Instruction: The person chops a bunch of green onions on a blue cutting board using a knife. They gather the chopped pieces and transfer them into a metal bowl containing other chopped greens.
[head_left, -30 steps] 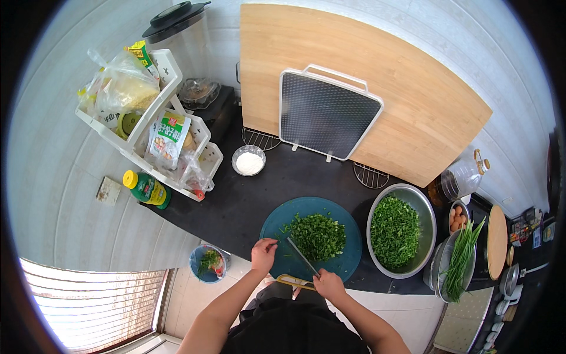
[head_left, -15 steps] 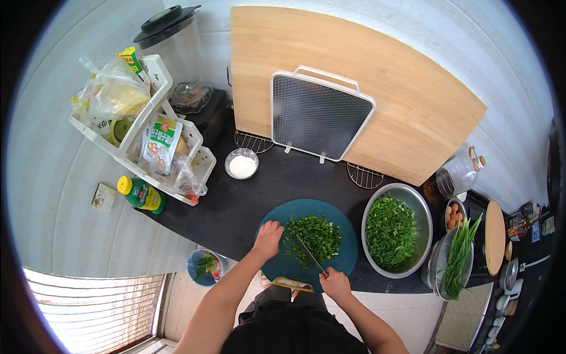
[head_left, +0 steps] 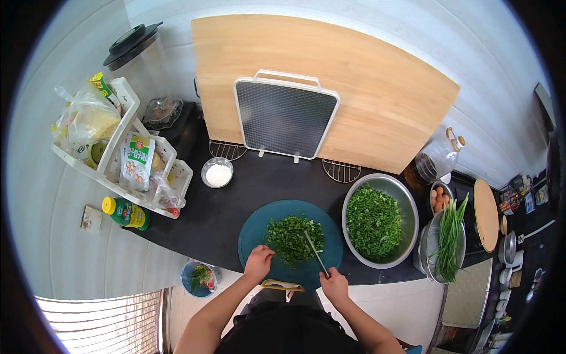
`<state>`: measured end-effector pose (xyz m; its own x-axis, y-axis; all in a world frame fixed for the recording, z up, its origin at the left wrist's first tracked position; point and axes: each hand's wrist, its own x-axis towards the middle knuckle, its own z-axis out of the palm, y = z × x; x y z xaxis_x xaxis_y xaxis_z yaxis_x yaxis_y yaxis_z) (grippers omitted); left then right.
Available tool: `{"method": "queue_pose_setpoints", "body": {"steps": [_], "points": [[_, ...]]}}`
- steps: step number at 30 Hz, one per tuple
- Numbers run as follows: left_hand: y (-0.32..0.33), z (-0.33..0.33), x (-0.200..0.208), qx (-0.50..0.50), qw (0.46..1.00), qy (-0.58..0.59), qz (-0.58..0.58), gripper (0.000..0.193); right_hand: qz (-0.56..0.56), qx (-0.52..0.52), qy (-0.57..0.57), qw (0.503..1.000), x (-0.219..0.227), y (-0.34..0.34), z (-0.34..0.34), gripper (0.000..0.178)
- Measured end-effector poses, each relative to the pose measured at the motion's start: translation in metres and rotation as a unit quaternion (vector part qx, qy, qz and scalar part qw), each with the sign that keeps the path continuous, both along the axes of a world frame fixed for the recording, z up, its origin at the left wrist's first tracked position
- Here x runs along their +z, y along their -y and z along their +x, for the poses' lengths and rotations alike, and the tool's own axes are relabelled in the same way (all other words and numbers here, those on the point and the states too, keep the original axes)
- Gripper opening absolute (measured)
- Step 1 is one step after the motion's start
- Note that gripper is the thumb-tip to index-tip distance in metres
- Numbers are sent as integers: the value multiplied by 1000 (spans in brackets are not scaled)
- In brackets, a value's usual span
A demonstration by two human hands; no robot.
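My right hand [head_left: 335, 286] is closed round the handle of a knife [head_left: 316, 252], its narrow blade resting among finely chopped greens [head_left: 288, 239]. The greens lie in a loose pile on a round, dark teal cutting board [head_left: 247, 227] with a yellow-edged handle toward me. At the board's near left edge is my left hand [head_left: 258, 263], empty as far as I see, its fingers reaching to the rim of the pile. Right of the board stands a steel bowl [head_left: 411, 227] full of chopped greens [head_left: 373, 224].
Uncut long greens [head_left: 451, 242] lie over a metal bowl at the right, near a bowl of eggs [head_left: 439, 199]. A glass bowl of white powder [head_left: 218, 174] stands behind left. White baskets [head_left: 162, 203] and a green bottle [head_left: 127, 213] stand left; a large wooden board [head_left: 377, 76] leans behind.
My left hand has shifted toward the near edge of the board. The knife blade has swung to stand more upright in the pile. The whole view has moved slightly to the right.
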<state>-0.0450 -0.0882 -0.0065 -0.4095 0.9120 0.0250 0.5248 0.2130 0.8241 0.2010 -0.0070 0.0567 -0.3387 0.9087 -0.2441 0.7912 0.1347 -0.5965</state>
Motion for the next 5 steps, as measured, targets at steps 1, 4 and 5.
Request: {"method": "queue_pose_setpoints", "body": {"steps": [1, 4, 5], "points": [[-2, 0, 1, 4, 1000, 1, 7, 17, 12, -20, 2, 1000, -5, -1, 7, 26], [-8, -2, 9, 1, 1000, -17, 11, 23, 32, -64, 11, 997, -13, -6, 20, 26], [-9, -2, 11, -2, 1000, -26, 7, 25, 32, -78, 18, 996, -17, -8, 23, 26]]}}
